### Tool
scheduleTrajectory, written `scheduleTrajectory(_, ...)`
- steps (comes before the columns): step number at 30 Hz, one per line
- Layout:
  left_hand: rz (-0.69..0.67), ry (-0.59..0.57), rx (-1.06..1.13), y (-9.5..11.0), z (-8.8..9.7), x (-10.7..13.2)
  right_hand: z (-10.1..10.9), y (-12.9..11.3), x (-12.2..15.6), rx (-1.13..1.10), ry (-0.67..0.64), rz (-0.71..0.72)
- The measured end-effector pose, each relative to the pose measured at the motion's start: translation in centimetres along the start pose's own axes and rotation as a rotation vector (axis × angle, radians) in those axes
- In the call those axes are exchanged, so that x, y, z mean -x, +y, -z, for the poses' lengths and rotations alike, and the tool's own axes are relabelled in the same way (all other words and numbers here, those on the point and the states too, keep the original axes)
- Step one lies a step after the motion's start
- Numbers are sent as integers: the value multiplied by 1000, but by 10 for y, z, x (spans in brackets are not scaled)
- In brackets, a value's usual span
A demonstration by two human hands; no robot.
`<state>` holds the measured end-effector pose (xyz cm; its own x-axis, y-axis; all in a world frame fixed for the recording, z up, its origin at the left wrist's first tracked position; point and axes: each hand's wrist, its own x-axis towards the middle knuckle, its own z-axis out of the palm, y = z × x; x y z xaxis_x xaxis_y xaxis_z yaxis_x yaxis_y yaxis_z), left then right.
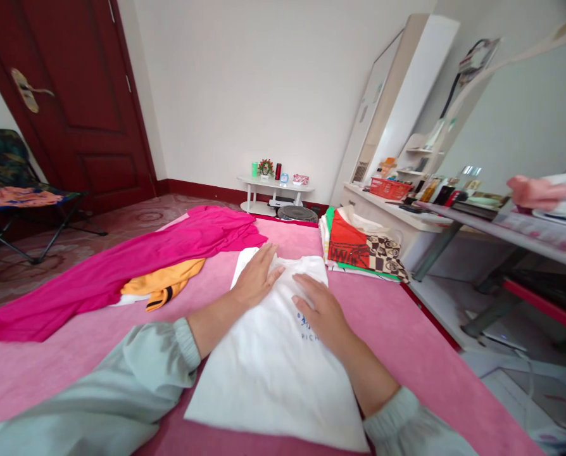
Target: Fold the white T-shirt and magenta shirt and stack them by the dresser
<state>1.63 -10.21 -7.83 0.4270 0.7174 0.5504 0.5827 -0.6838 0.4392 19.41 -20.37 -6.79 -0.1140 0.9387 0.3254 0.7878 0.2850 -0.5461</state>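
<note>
A white T-shirt (268,373) with its sides folded in lies on the pink bed cover (406,354), its collar end away from me. Small dark blue print and letters show on its right half, partly covered by my right arm. Near the collar, my left hand (257,277) rests flat on the upper left of the shirt, fingers stretched forward. My right hand (321,310) lies on the upper right, its fingers and thumb spread over the cloth. Neither hand grips anything.
A bright pink garment (169,253) and a yellow one (169,283) lie to the left. Folded clothes (359,247) are stacked at the right edge. Beyond stand a low white table (276,183), a dressing table (425,218) and a folding chair (21,202).
</note>
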Motion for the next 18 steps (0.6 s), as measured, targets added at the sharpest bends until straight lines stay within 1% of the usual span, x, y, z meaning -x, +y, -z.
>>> scheduleTrajectory(2, 46, -47, -27, -2, -1, 0, 8, 20, -5, 191, -128, -113)
scheduleTrajectory(4, 105, -118, -45, -3, -1, 3, 10, 31, -7, 301, -212, -194)
scheduleTrajectory(5, 120, -158, -53, -3, 1, 5, 10, 34, -6, 330, -229, -211)
scheduleTrajectory(7, 99, -245, -77, -5, 7, 12, 9, 35, -5, 366, -234, -218)
scheduleTrajectory(10, 25, -375, -128, -8, 24, 29, 8, 30, -3, 392, -234, -226)
scheduleTrajectory(12, 15, -427, -154, -10, 34, 42, 9, 25, -2, 408, -221, -228)
scheduleTrajectory(15, 56, -438, -169, -13, 44, 59, 15, 17, 0, 423, -164, -207)
scheduleTrajectory(16, 85, -413, -170, -15, 45, 63, 18, 15, 0, 427, -138, -201)
scheduleTrajectory(18, 157, -293, -181, -18, 46, 65, 24, 12, 1, 446, -83, -210)
